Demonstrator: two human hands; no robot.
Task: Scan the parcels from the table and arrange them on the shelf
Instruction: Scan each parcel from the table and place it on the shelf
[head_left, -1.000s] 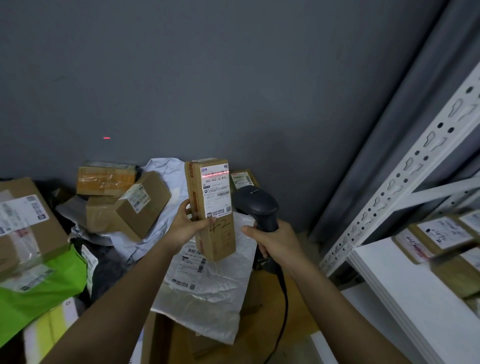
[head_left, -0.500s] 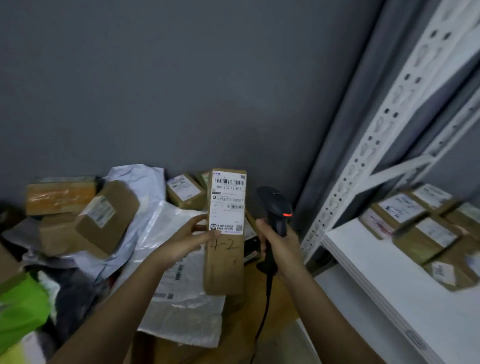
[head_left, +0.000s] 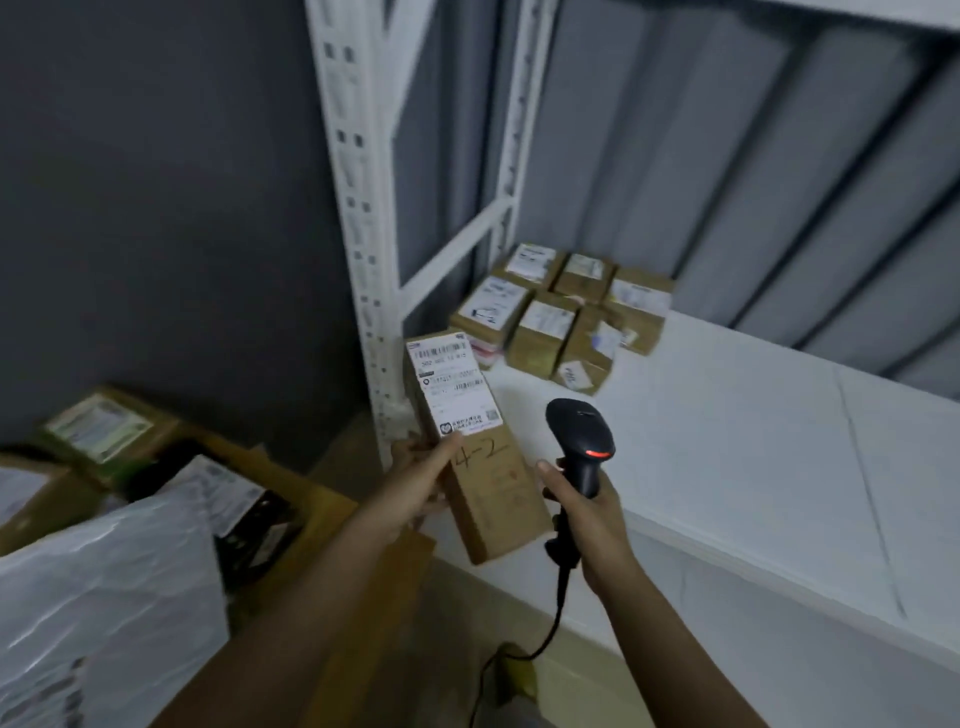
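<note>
My left hand (head_left: 415, 480) grips a long brown cardboard parcel (head_left: 483, 478) with a white label and "4-2" handwritten on it. The parcel is held upright, tilted a little, at the front left corner of the white shelf (head_left: 753, 467). Just to its right, my right hand (head_left: 587, 512) holds a black barcode scanner (head_left: 582, 436) by its handle; a red light glows on the scanner and its cable hangs down. Several labelled brown parcels (head_left: 561, 317) lie grouped at the shelf's back left.
The shelf's white perforated upright (head_left: 358, 234) and a diagonal brace stand just behind the held parcel. On the table at lower left lie brown boxes (head_left: 104, 431) and a white plastic mailer (head_left: 104, 587). A grey wall and grey curtain stand behind.
The view has swung right from the table to the shelf. Both hands have moved with it, carrying the parcel and scanner over to the shelf's front left corner.
</note>
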